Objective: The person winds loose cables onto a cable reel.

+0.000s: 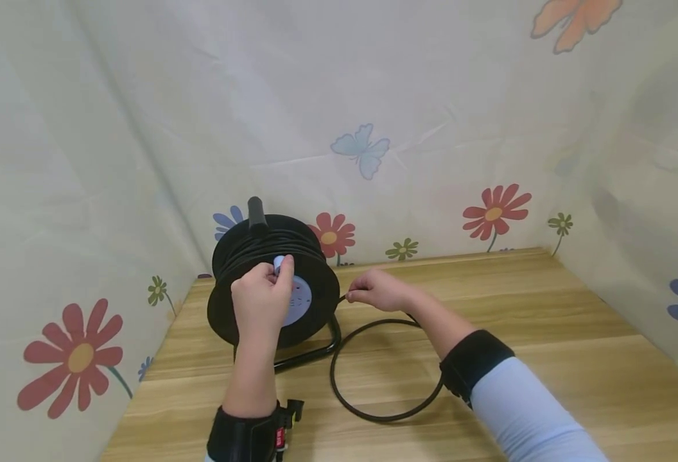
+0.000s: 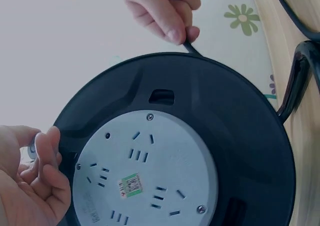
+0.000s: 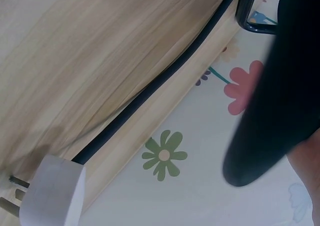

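A black cable reel [image 1: 327, 289] stands tilted on its tube stand at the left of the table, dark cable [image 1: 275, 242] wound round its drum. My left hand [image 1: 260, 298] pinches the small pale-blue crank knob [image 1: 279, 262] on the reel's front between thumb and fingers. Beside that hand, the left wrist view shows the round grey socket panel [image 2: 165, 173] with a small label. To the right of the reel, my right hand [image 1: 381, 290] pinches the cable close to where it leaves the rim. A grey plug [image 3: 52, 191] with metal prongs shows in the right wrist view.
A loose loop of cable [image 1: 382, 420] lies on the wooden table [image 1: 518, 359] under my right forearm. The reel's black tube stand [image 1: 310, 356] reaches forward, and its carrying handle [image 1: 256, 215] sticks up. Flower-printed sheeting [image 1: 408, 212] hangs behind and at both sides.
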Tool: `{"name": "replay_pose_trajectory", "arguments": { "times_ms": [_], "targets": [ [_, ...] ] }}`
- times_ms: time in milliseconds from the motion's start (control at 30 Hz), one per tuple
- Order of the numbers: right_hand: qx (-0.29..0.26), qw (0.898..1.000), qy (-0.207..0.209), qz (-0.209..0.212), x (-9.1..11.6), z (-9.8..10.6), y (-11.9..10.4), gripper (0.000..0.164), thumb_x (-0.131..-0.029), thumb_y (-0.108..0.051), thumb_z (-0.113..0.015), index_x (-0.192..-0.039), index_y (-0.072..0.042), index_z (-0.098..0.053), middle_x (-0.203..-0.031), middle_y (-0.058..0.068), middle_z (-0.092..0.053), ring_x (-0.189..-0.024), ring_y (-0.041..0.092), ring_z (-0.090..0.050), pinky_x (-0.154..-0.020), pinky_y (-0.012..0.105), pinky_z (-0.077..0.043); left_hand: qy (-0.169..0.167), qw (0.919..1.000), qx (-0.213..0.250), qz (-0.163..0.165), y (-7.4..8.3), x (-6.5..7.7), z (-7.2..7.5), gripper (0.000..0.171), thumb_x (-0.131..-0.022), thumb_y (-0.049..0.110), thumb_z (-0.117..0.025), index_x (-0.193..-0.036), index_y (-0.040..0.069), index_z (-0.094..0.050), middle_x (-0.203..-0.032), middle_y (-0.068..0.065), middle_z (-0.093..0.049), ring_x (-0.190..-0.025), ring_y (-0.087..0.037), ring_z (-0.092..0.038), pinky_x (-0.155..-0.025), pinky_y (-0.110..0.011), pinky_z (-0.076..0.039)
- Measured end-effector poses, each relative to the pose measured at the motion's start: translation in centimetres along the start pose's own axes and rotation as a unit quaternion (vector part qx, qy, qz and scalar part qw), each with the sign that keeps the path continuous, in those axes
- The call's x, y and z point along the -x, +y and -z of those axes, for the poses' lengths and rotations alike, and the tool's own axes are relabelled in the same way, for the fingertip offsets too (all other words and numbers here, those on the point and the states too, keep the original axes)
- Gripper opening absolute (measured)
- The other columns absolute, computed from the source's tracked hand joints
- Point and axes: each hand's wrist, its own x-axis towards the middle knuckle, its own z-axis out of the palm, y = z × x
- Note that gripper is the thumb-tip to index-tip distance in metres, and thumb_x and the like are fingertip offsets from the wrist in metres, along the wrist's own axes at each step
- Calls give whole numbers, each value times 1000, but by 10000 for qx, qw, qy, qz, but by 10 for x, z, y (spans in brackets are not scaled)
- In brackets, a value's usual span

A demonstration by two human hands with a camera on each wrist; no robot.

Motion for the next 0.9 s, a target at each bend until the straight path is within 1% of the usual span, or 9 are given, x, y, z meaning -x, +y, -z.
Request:
{"name": "replay_pose_trajectory", "arguments": {
  "times_ms": [133,233,467,600,700,767,833,900],
  "targets": [
    [82,9999,-14,67,-1,0,-1,19,-102,-17,-61,-101,-8,-77,-92,-4,-72,-84,10,-60,-83,34,-50,-308,9990,251,218,2,1,-3,48,-100,36,-63,-62,8,-66,-56,3,-66,-45,-11,-59,-41,-34,-40],
    [169,9998,-44,109,-2,0,-2,18,-102,-17,-61,-100,-8,-77,-91,-5,-72,-83,10,-59,-83,33,-50,-393,9981,307,370,3,2,-3,48,-101,37,-62,-62,8,-66,-57,4,-67,-44,-9,-59,-42,-35,-41],
    [141,9998,-108,45,-1,-1,0,17,-101,-17,-62,-96,-9,-76,-85,-5,-68,-77,9,-55,-76,31,-47,-443,9977,285,422,2,4,-3,49,-102,37,-61,-64,7,-67,-59,3,-68,-44,-10,-59,-43,-37,-43],
    [233,9996,-118,43,4,0,2,14,-101,-15,-63,-94,-9,-74,-84,-1,-67,-73,10,-53,-72,31,-46,-448,9978,285,395,3,5,-2,49,-102,36,-61,-63,7,-67,-58,3,-68,-44,-9,-59,-43,-37,-43],
    [352,9993,-95,73,10,5,5,14,-101,-13,-62,-95,-7,-73,-83,1,-67,-73,11,-53,-72,33,-47,-399,9981,293,361,3,5,0,49,-102,36,-61,-62,8,-66,-58,3,-67,-43,-8,-59,-43,-36,-44],
    [394,9992,-61,22,14,10,7,15,-101,-14,-61,-97,-7,-74,-85,-2,-67,-76,11,-56,-74,34,-48,-343,9984,292,338,3,5,1,49,-102,34,-61,-61,8,-66,-56,3,-66,-42,-8,-58,-42,-36,-44],
    [391,9992,-38,-59,18,15,9,15,-101,-15,-61,-99,-7,-74,-87,-3,-67,-78,11,-57,-75,35,-49,-290,9986,293,339,3,4,2,49,-102,33,-60,-60,9,-65,-55,4,-66,-42,-8,-57,-42,-36,-44],
    [303,9993,-45,-207,23,20,12,15,-101,-15,-61,-101,-6,-73,-85,-4,-66,-75,10,-56,-72,33,-48,-256,9987,286,340,4,4,3,50,-102,33,-60,-59,9,-64,-55,4,-66,-41,-8,-56,-42,-37,-43]
  ]
}}
